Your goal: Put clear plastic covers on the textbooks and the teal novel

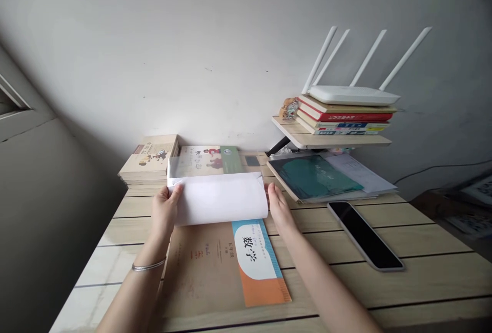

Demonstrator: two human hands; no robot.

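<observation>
The left hand (164, 209) pinched the left end of a curled white sheet (219, 199), thumb in front and fingers bunched at the edge, while a silver bangle (148, 266) sat on that wrist. The right hand (280, 206) had its fingers close together and pressed against the sheet's right end; whether its thumb pinched from behind, I could not tell.

The sheet was held just above the far half of a brown math exercise book (200, 271), which lay flat on a wood-grain desk (384, 282) with the hands on either side of its upper part. Clear plastic film (200, 164) rose from the sheet's far edge, beyond the book. (The cover's blue, white and orange label (253, 256) showed its title plainly.)

Beyond the book stood a stack of books (149, 161) to the left, and a picture book (203, 159) lay behind the film. To the book's right lay a black-screened smartphone (365, 235), well apart from it, and further back a dark teal notebook (311, 177) rested on loose papers. Beyond that notebook, a small wall shelf (330, 141) carried more books (346, 115), with a white four-antenna router (353, 95) on top of them, against the wall behind the book.
</observation>
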